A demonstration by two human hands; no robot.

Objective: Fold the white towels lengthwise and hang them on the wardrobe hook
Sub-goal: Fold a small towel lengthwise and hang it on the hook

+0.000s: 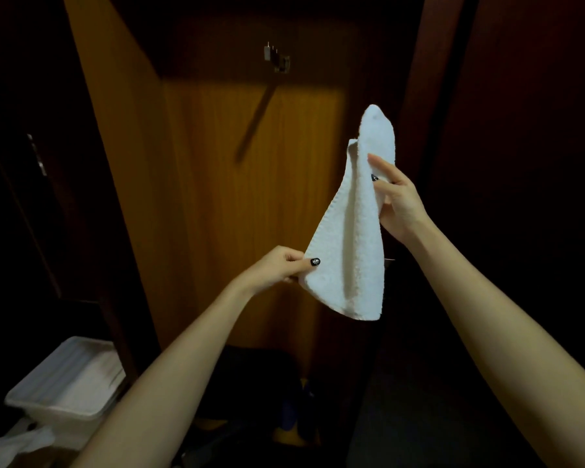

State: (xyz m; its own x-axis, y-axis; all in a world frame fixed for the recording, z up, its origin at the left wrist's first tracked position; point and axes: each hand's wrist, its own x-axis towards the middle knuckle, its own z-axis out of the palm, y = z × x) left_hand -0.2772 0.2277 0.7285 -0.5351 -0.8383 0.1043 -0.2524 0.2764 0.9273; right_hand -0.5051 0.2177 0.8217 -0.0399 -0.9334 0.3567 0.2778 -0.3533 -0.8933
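Both bare forearms are entering from the near edge and reaching toward the far wardrobe interior.

At the near left, a white plastic bin [65, 383] is sitting low beside the dark door frame. White material is lying inside it; the blur is preventing further identification. A pale crumpled item [11, 445] is lying just beside the bin at the near left corner.

Left of centre, the left hand [277, 266] is pinching the lower left edge of the white towel [352, 231]. Thumb and fingers are closed together on the cloth, and a dark-painted thumbnail is resting on the towel's face.

At centre, the wooden back panel [233, 197] of the wardrobe is standing far behind the hands. The metal hook [277, 59] is mounted high on the shadowed upper part of this panel, well apart from the towel and above it to the left. A diagonal shadow is running down the panel below the hook.

Right of centre, the towel is hanging in the air in front of the panel, folded along its length, with a vertical crease down the middle. Its upper end is pointing up and its lower corner is hanging free.

At right, the right hand [397, 204] is clamping the towel's upper right edge between thumb and fingers, with the index finger extended along the cloth. A dark door [520, 163] is standing at the far right.
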